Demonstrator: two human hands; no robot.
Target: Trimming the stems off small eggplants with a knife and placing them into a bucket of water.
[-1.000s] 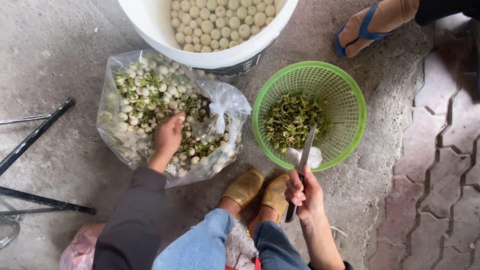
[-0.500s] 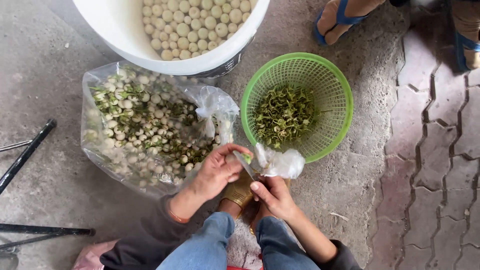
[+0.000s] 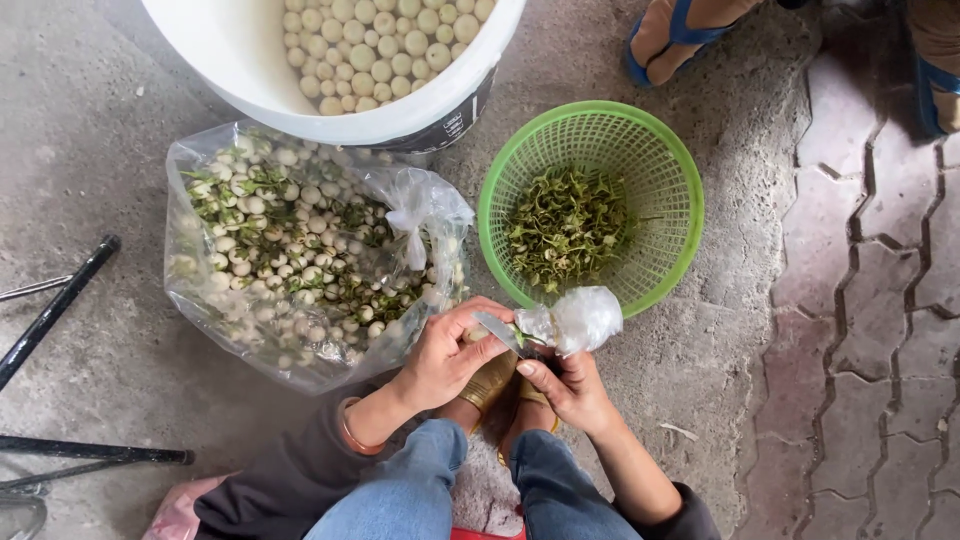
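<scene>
The round green plastic mesh basket (image 3: 590, 205) already held a heap of trimmed green stems. Just below its rim, the left hand (image 3: 445, 350) pinched 1 small pale round fruit; its grip was closed on it, though the fruit itself barely showed. The right hand (image 3: 570, 385) clamped a small knife (image 3: 497, 332) with plastic-wrapped fingers. Left of the basket, the clear plastic bag (image 3: 300, 250) remained full of untrimmed fruits; above it, the white bucket (image 3: 400, 110) held many trimmed ones.
</scene>
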